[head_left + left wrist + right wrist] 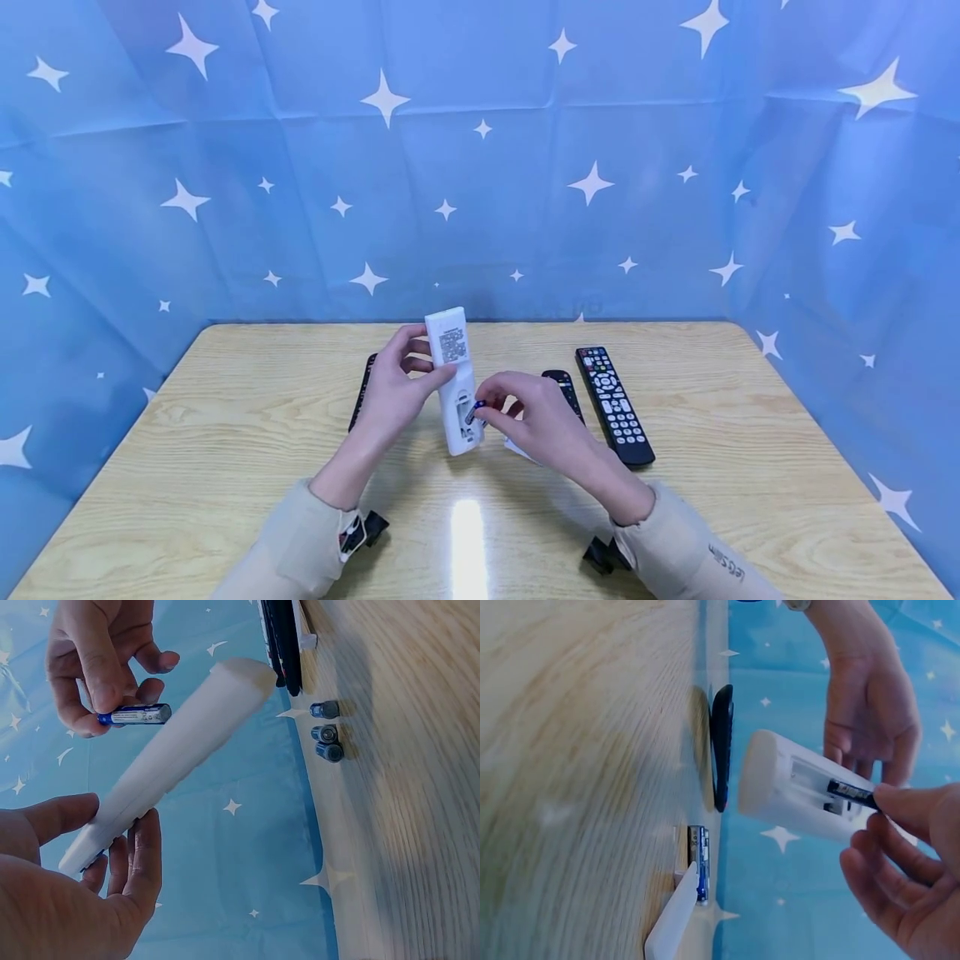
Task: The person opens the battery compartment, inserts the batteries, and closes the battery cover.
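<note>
My left hand (393, 379) grips a white remote control (452, 385) above the table, its back turned to me and its lower end tipped down. The battery compartment (810, 778) lies uncovered near that end. Between thumb and fingers my right hand (542, 417) pinches a small blue-and-silver battery (135, 715), held at a slant over the compartment. In the right wrist view the battery's far end overlaps the opening; whether it touches inside I cannot tell.
On the wooden table (750, 467), loose batteries (325, 733) lie beside a white cover (671, 915). A long black remote (617, 408) and a shorter black remote (564, 387) lie to the right. Another black remote (362, 392) is partly behind my left hand. A blue starry cloth (480, 167) hangs behind.
</note>
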A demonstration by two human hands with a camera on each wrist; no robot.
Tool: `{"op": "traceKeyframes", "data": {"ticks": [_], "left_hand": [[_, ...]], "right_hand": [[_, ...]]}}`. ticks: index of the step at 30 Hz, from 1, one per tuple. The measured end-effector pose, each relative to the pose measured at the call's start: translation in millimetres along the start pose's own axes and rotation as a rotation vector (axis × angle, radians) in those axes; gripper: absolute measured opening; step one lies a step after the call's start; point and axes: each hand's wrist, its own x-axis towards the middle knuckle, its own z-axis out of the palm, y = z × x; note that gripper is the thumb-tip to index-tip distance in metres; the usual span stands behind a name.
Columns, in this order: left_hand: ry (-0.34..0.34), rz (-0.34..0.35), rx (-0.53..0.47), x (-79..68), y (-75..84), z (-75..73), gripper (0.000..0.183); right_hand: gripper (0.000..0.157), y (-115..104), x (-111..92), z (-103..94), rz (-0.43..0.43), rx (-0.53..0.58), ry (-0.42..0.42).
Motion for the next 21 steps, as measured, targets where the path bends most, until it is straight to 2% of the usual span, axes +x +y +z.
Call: {"op": "traceKeyframes", "data": {"ticks": [6,14,18,21], "left_hand": [[-0.012,0.013,-0.026,-0.4,2.3,0.8,0.052],[-0.035,0.002,-0.061,-3.5,4.1,2.5,0.053],[-0.044,0.012,-0.063,-5.2,4.5,3.2,0.053],[-0.048,0.026,-0.069,-6.5,5.7,4.0,0.052]], "right_hand": [[0.012,0.0,1.0,1.9,-0.053,0.007,0.006],[0.012,1.6,-2.1,5.2,-0.068,-0.007,-0.004],[0.011,1.7,-2.5,5.4,-0.048,0.033,0.001],[0.01,1.2,-3.0,4.9,0.014,0.081,0.011]]}}
